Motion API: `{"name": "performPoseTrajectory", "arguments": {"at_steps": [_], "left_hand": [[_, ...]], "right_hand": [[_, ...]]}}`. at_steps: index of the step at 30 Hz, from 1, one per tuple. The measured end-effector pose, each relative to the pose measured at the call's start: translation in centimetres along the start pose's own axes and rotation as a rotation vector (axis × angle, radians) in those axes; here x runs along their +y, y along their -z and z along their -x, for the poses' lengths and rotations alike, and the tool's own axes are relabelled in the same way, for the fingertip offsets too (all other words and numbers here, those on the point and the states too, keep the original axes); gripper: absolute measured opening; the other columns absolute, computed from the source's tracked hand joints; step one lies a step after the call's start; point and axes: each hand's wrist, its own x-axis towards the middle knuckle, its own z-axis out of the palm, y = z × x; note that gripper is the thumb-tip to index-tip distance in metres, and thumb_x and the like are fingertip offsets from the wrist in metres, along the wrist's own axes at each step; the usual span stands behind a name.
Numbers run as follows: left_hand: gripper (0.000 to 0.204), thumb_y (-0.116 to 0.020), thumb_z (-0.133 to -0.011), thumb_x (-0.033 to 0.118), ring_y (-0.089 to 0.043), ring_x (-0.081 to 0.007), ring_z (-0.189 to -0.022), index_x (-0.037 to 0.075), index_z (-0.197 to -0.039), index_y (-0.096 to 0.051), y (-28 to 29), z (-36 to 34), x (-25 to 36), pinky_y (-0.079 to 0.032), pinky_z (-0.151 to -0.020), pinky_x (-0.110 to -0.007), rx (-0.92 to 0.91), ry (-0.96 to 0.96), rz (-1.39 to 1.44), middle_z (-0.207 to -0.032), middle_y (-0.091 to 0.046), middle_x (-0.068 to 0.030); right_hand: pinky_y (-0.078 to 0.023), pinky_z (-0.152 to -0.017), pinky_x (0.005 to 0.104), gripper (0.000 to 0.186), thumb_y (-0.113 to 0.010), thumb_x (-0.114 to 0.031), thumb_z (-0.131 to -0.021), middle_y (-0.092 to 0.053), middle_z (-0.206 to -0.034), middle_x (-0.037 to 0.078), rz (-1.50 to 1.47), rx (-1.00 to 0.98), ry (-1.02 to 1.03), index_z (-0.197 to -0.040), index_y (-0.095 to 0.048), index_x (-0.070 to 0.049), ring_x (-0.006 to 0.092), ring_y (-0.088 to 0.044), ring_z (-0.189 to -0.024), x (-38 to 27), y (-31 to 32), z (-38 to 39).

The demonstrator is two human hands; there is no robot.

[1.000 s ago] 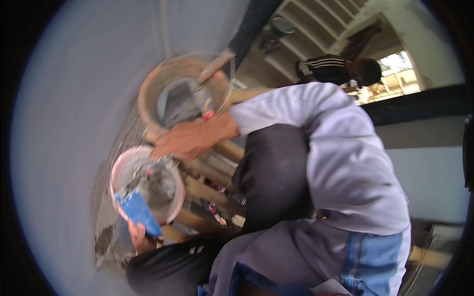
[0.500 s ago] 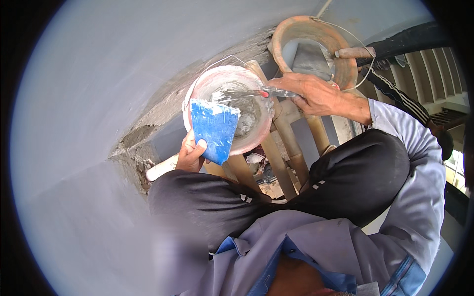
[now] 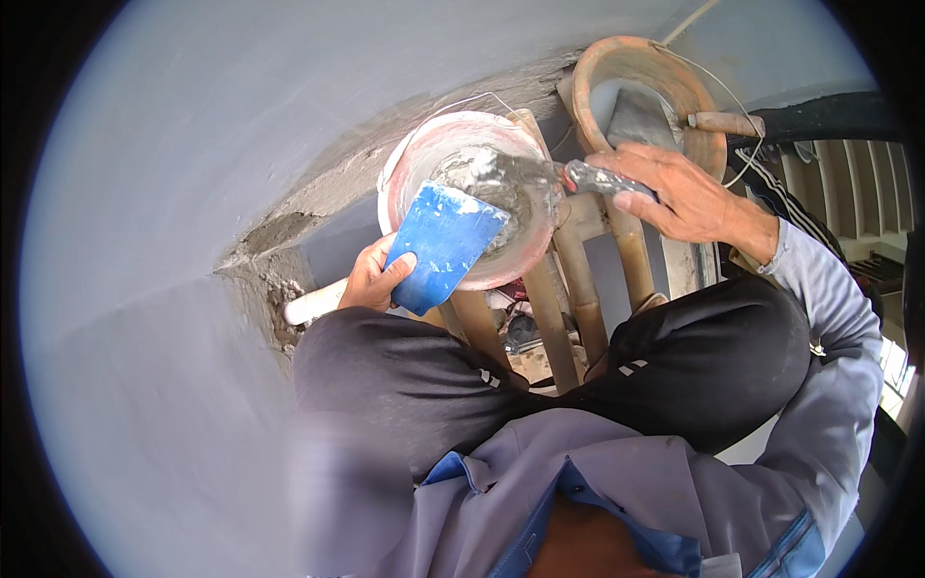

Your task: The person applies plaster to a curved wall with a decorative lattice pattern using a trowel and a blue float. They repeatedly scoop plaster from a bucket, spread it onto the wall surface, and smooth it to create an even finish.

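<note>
My left hand [image 3: 371,279] holds a blue plastic spreader [image 3: 438,241] by its lower edge, thumb on top, over the near side of a pinkish white bucket [image 3: 397,171] of grey mixture [image 3: 503,226]. My right hand [image 3: 689,197] grips the speckled handle [image 3: 607,180] of a tool at the bucket's right side; its metal blade, blurred, lies over the mixture beside the spreader. An orange bucket [image 3: 585,91] behind my right hand holds a grey flat piece [image 3: 631,120], and a wooden handle [image 3: 727,122] lies across its rim.
Bamboo poles [image 3: 549,332] lie below, beneath my crossed legs. A grey wall [image 3: 173,144] with a rough strip [image 3: 289,217] and a white pipe [image 3: 313,306] is at left. At right are a stairwell [image 3: 867,183] and part of another person in striped black clothing [image 3: 771,197].
The view has swung round since a second ago. Since half a second ago, the spreader has moved slightly up and right over the bucket, and my right hand has moved slightly right.
</note>
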Motion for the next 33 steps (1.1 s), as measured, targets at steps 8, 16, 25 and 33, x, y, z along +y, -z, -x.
{"name": "performPoseTrajectory", "arguments": {"at_steps": [8, 16, 25, 33], "left_hand": [[0.043, -0.059, -0.085, 0.021, -0.059, -0.0095, -0.086, -0.007, -0.117, -0.053, 1.1, -0.8, 0.3, -0.046, -0.08, -0.024, -0.007, 0.019, -0.123, -0.1, -0.064, -0.0054], [0.049, -0.064, -0.079, 0.026, -0.058, -0.0095, -0.086, -0.006, -0.115, -0.055, 0.7, -0.5, 1.4, -0.046, -0.08, -0.025, -0.077, 0.103, -0.114, -0.098, -0.064, -0.0043], [0.037, -0.063, -0.077, 0.019, -0.056, -0.0122, -0.086, -0.006, -0.104, -0.06, 0.1, -1.3, 2.8, -0.044, -0.079, -0.027, -0.317, 0.092, -0.499, -0.092, -0.063, -0.0054], [0.045, -0.067, -0.082, 0.025, -0.059, -0.0106, -0.079, 0.002, -0.117, -0.052, 0.8, -0.9, -0.1, -0.049, -0.069, -0.025, 0.033, 0.045, 0.022, -0.092, -0.061, -0.0051]], "right_hand": [[-0.045, -0.087, 0.0463, 0.037, -0.049, -0.024, -0.092, -0.057, -0.107, 0.019, -0.039, -0.16, 0.074, -0.122, -0.053, -0.005, 0.0375, -0.055, -0.101, 0.5, -0.6, 0.3], [-0.044, -0.083, 0.0483, 0.036, -0.048, -0.025, -0.093, -0.058, -0.1, 0.019, -0.004, -0.131, 0.075, -0.122, -0.055, -0.007, 0.0386, -0.055, -0.097, 1.2, -1.3, -0.4], [-0.043, -0.082, 0.0465, 0.035, -0.043, -0.025, -0.093, -0.058, -0.095, 0.02, 0.075, 0.018, 0.008, -0.113, -0.056, 0.001, 0.0384, -0.056, -0.093, 1.3, -1.2, -2.2], [-0.043, -0.058, 0.0297, 0.038, -0.038, -0.038, -0.1, -0.054, -0.069, 0.002, -0.525, 0.043, -0.271, -0.093, -0.058, -0.006, 0.0114, -0.049, -0.06, 4.0, 0.1, -2.0]]}}
